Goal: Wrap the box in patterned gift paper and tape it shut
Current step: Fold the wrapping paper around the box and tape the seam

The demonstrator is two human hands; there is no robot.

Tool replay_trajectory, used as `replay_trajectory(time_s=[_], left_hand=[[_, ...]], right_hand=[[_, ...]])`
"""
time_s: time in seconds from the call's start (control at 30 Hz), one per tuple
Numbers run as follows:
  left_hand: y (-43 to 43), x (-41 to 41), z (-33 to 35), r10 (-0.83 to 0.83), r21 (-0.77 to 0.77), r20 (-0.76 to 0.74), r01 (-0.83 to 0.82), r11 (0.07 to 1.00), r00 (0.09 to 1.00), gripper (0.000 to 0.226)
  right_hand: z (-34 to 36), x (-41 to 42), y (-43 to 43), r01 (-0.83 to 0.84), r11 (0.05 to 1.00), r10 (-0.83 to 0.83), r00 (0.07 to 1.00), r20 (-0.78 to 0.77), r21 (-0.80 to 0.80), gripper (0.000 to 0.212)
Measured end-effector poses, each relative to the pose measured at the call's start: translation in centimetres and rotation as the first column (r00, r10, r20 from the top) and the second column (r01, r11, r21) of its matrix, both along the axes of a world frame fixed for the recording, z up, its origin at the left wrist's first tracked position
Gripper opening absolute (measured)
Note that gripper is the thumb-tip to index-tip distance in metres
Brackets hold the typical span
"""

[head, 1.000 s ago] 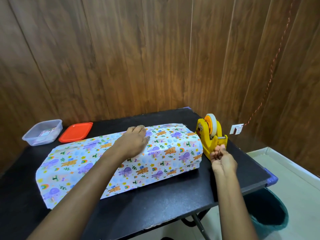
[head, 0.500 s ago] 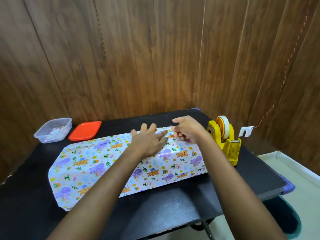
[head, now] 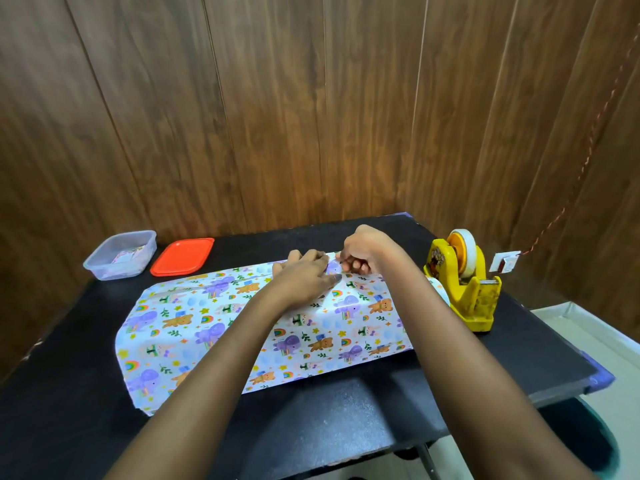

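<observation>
Patterned gift paper (head: 194, 327) with bears and elephants lies folded over the box in the middle of the black table; the box itself is hidden under it. My left hand (head: 304, 275) lies flat on top of the paper near its far edge, fingers straight, pressing it down. My right hand (head: 363, 251) is just to the right of it at the far edge, fingers curled, pinching a small strip of clear tape against the paper; the tape is hard to make out. The yellow tape dispenser (head: 464, 282) stands to the right of the wrapped box.
A clear plastic container (head: 121, 254) and its orange lid (head: 183, 256) sit at the back left of the black table (head: 346, 410). Wood-panelled walls close the back and right. A dark green bin (head: 588, 441) stands on the floor below the table's right corner.
My right hand left the dispenser with a piece of tape and moved left to the paper's far edge beside my left hand. My left hand stayed pressing on the paper.
</observation>
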State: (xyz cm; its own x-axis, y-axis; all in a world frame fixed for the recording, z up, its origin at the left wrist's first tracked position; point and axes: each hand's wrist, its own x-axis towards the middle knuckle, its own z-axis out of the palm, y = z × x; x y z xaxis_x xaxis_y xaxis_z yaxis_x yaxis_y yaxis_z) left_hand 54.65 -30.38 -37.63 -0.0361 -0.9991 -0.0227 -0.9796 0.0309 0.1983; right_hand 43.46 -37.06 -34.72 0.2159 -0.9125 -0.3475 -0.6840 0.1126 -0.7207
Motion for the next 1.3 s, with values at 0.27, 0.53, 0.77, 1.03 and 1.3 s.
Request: replay_trajectory(time_s=[0.27,0.53,0.77,1.03,1.3], left_hand=[[-0.1,0.3,0.1,-0.018,0.010,0.018,0.018,1.000,1.000,0.057],[-0.4,0.7,-0.5,-0.037,-0.072,0.176,0.050,0.996,0.984,0.056],[-0.4,0.5,-0.3,-0.044,-0.055,0.193,0.055,0.997,0.980,0.061],[-0.2,0.3,-0.1,-0.032,-0.025,0.169,0.037,0.999,0.985,0.063],[0.2,0.0,0.1,-0.019,-0.015,0.144,0.021,1.000,0.989,0.062]], right_hand=[[0.1,0.2,-0.1,0.034,0.999,-0.034,0.995,-0.090,0.003,0.028],[0.0,0.2,-0.9,0.009,1.000,-0.007,0.975,-0.223,0.011,0.025],[-0.7,-1.3,-0.9,0.027,0.998,-0.019,0.991,-0.133,0.060,0.033],[-1.1,-2.4,-0.8,-0.014,0.987,0.005,0.998,0.059,0.160,0.017],[-1.0,-2.8,-0.4,0.008,0.999,-0.012,0.989,0.151,0.032,0.065]])
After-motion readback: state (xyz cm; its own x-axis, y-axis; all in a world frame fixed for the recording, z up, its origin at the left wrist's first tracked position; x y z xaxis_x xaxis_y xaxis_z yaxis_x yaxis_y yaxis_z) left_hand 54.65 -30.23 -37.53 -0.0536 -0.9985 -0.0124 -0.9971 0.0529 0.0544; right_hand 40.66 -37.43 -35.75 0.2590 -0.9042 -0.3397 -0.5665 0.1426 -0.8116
